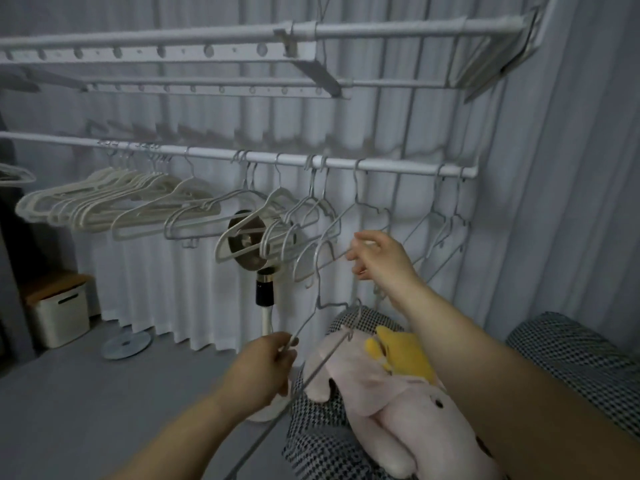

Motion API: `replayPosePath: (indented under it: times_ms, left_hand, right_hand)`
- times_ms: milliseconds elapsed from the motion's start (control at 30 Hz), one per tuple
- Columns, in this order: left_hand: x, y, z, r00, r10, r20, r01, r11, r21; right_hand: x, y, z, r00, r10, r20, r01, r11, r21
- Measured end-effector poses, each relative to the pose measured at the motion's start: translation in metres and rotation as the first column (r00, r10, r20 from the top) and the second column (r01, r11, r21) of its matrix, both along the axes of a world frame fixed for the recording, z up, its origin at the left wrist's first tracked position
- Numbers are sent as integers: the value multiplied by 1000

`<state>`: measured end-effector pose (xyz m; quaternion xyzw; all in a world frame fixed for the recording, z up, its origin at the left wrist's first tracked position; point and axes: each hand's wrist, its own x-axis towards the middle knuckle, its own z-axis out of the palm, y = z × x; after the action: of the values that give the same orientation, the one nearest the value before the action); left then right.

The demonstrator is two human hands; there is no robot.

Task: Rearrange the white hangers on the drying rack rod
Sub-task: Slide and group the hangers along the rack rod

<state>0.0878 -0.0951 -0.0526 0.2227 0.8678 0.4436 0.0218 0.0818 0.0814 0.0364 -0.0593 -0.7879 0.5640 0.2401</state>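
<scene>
Rod: the lower drying rack rod (214,154) runs left to right across the far side, in front of a white curtain (145,271).
White hangers: most of the white hangers (104,202) hang bunched close together toward the left end of the rod.
Strays: a white hanger (194,188) hangs alone just right of the bunch, and another (277,199) sits further right among thin wire ones.
Left hand: the left hand (266,363) is low and near, fingers curled round a loose wire hanger (305,323) that is off the rod, its long bar slanting down toward the near edge.
Right hand: the right hand (377,254) reaches up and pinches the lower bar of a hanging wire hanger (339,220), whose hook is on the rod.
Right end: a few more wire hangers (436,216) hang spaced out near the rod's right end.
Progress: about midway by my reading; the left bunch looks sorted, while the middle and right stretch is a mix of white and wire.
Left to do: likely moving the stray white ones left to the bunch and dealing with the wire ones.
Around: a standing fan (246,240) behind the hangers, and a pink plush toy (398,393) on a checked seat (571,348) near right.
</scene>
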Motion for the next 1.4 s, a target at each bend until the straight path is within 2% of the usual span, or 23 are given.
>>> replayPosePath:
  times_ms: [67,133,233,400,600,667,800,867,1133,1400]
  left_hand:
    - [-18,20,12,999,7,-41,-7,1000,-5]
    - [-34,39,23,997,11,-77,-11,1000,-9]
    - [-54,69,37,997,14,-81,-15,1000,-4]
    - [-80,121,59,996,18,-88,-13,998,67]
    - [-106,166,81,992,-56,-110,74,983,166]
    - [-114,178,90,989,-66,-133,92,976,199]
    - [-131,204,108,984,-79,-160,123,949,290]
    - [-137,220,115,984,-94,-149,140,929,342]
    - [-149,258,116,981,-144,-128,176,940,292]
    - [-143,266,107,971,-239,-26,237,934,267]
  right_hand:
    - [-15,34,4,982,-172,-80,183,970,161]
    - [-28,66,8,940,-310,-145,339,899,279]
    - [-43,109,13,882,-452,-135,462,768,444]
    - [-68,150,17,830,-555,-57,476,651,591]
    - [-90,166,17,817,-575,55,353,573,740]
    - [-89,176,15,821,-569,50,368,594,715]
    - [-83,192,10,890,-453,53,356,763,539]
    - [-82,197,7,917,-396,52,324,814,483]
    - [-84,200,2,932,-362,22,313,836,451]
    - [-81,205,-1,935,-355,15,307,827,471]
